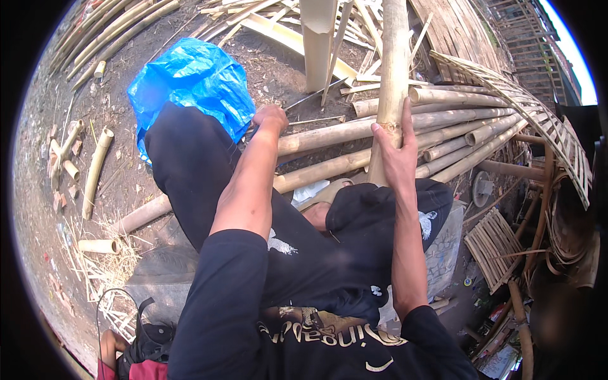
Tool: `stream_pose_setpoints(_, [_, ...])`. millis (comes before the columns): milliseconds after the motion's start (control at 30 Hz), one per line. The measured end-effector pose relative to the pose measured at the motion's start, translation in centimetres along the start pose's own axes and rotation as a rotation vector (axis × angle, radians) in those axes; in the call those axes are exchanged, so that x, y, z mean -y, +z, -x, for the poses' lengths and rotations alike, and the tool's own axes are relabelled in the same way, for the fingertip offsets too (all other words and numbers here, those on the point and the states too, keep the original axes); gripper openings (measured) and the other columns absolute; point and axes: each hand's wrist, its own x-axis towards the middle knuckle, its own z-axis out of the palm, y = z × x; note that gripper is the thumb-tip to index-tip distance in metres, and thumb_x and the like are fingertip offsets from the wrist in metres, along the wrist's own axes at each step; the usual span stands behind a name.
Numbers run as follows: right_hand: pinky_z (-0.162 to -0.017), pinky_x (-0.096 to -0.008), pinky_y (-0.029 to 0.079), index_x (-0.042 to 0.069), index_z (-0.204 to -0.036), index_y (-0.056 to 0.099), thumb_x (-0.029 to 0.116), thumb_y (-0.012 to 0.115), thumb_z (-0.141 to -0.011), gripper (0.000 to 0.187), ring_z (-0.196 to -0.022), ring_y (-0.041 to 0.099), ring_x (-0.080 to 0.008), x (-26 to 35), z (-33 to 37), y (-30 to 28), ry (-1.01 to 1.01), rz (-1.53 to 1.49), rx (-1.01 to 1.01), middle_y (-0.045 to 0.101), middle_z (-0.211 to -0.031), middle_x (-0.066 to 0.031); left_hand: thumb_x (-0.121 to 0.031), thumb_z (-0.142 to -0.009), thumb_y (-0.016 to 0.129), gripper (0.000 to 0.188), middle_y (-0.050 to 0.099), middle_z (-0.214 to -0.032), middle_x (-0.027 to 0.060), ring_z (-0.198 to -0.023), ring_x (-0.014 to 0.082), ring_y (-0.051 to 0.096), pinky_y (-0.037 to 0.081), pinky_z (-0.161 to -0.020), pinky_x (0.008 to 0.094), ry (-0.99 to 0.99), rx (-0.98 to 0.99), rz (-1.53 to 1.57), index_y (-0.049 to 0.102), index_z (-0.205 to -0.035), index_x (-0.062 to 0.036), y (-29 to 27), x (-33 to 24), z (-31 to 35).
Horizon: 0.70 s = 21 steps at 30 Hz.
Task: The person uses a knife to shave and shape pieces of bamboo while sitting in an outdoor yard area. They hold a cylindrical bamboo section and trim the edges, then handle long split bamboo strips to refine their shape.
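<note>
My right hand (pixel 399 152) is wrapped round an upright bamboo pole (pixel 394 63), thumb on its left side and index finger stretched along its right. The pole's lower end comes down by my right leg. My left hand (pixel 271 118) is closed in a fist beyond my left knee, beside a crumpled blue tarp (pixel 196 79). From that fist a thin dark straight tool (pixel 316 95) seems to reach up and right; its handle is hidden in my fingers, and I cannot make out its kind.
Several bamboo poles (pixel 329 136) lie across the ground in front of me. A split bamboo piece (pixel 318 57) stands beyond them. Short bamboo cuts (pixel 98 171) and shavings lie left, slatted bamboo panels (pixel 494 247) right. Another person's arm (pixel 111 348) shows at lower left.
</note>
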Motion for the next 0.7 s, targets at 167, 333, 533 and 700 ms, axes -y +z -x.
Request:
stream_pose_setpoints(167, [-0.090,-0.0402,0.054,0.018,-0.164,0.027,0.010,0.075,-0.090,0.088,-0.107,0.068,-0.0290,-8.1,0.2,2.4,-0.419,0.254,-0.296,0.063,-0.129,-0.0248,-0.025,-0.094,0.059,0.042,0.061,-0.145,0.0109,-0.135,0.0288,0.057,0.049,-0.108,0.0429,-0.024,0.010,0.052,0.068,-0.132,-0.0114,0.1,-1.4,-0.1])
stream_pose_setpoints(333, [-0.095,-0.0398,0.053,0.017,-0.162,0.032,0.024,0.076,-0.085,0.089,-0.109,0.069,-0.0374,-13.9,3.7,2.2,0.247,0.508,0.227,0.066,-0.125,-0.0282,-0.024,-0.093,0.059,0.042,0.061,-0.145,0.0088,-0.135,0.0290,0.057,0.050,-0.107,0.0435,-0.048,0.055,0.054,0.069,-0.132,-0.0131,0.7,-0.9,-1.2])
stream_pose_setpoints(533, [-0.097,-0.0326,0.051,0.014,-0.161,0.034,0.020,0.079,-0.086,0.088,-0.111,0.065,-0.0197,-9.8,2.0,0.0,0.158,0.153,0.113,0.066,-0.133,-0.0210,-0.028,-0.095,0.058,0.045,0.055,-0.152,0.0060,-0.140,0.0266,0.052,0.047,-0.110,0.0425,-0.088,0.042,0.091,0.065,-0.137,-0.0134,1.9,-1.7,-2.1])
stream_pose_setpoints(700, [-0.097,-0.0313,0.051,0.011,-0.163,0.028,0.009,0.076,-0.090,0.087,-0.108,0.062,-0.0161,-0.9,2.0,-0.5,-0.141,0.137,-0.161,0.064,-0.133,-0.0179,-0.029,-0.097,0.058,0.045,0.055,-0.152,0.0035,-0.140,0.0250,0.052,0.046,-0.110,0.0442,-0.081,0.065,0.092,0.063,-0.140,-0.0159,2.0,-1.6,-2.3])
